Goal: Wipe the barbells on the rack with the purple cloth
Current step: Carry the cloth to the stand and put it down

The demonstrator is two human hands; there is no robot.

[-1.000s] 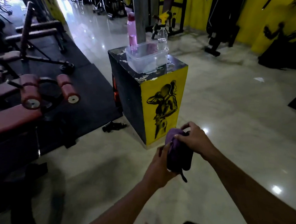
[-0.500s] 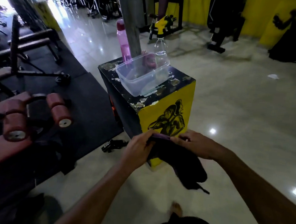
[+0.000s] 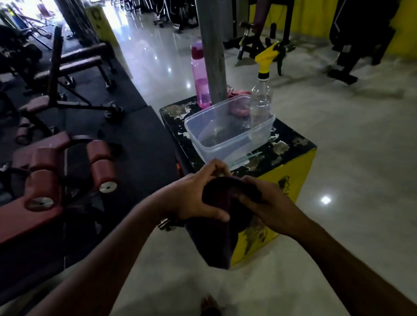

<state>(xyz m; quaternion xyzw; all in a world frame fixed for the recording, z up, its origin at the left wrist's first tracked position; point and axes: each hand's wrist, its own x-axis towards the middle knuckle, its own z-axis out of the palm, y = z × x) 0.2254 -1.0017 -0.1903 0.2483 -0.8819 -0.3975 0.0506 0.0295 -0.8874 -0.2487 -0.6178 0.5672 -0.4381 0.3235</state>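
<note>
Purple cloth [image 3: 219, 222] bunched between both hands, lower end hanging down in front of the yellow-and-black box [image 3: 293, 168]. Left hand [image 3: 195, 196] clamped on its left side, thumb across the front. Right hand [image 3: 265, 206] gripping the right side, fingers curled into the fabric. On the box top: clear plastic tub [image 3: 226, 132], pink bottle [image 3: 200, 78] behind it, spray bottle [image 3: 262, 92] with yellow trigger just beside the tub. Padded bench [image 3: 42, 185] to the left on black matting.

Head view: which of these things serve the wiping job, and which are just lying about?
For the job:
purple cloth, held by left hand and right hand
spray bottle
clear tub

Lying about:
pink bottle
yellow box
padded bench
</note>
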